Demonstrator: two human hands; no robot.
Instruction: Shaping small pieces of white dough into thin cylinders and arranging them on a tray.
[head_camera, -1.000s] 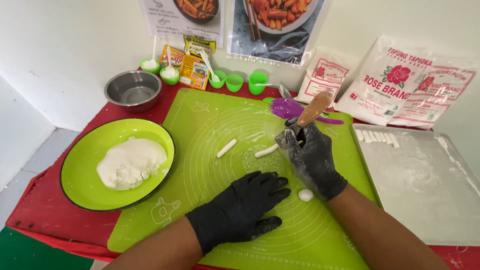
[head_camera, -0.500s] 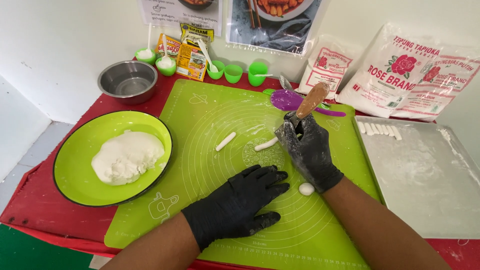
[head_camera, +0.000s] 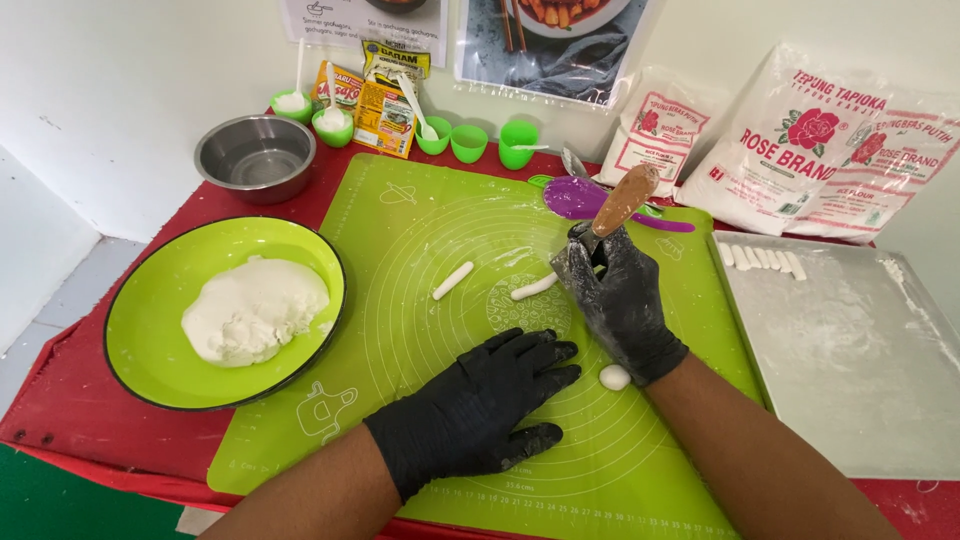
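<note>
My left hand is down flat on the green rolling mat, black glove, fingers spread, palm pressing the mat and holding nothing. My right hand is closed around a wooden-handled tool, the handle sticking up out of my fist and tilting toward the wall; I can't see the working end, it's hidden behind the glove. Just left of that fist lies a short dough stick, its near end almost at my fingers, and a second dough stick sits a bit further left, apart from the first. A small dough ball rests on the mat right against my right wrist. To the left, a green plate carries a big lump of white dough, overlapping the mat's edge. Behind it stands a steel bowl. On my right, a floured tray has a row of cut dough pieces lined up at its far corner. A purple scraper lies at the mat's far edge, just behind the tool handle.
</note>
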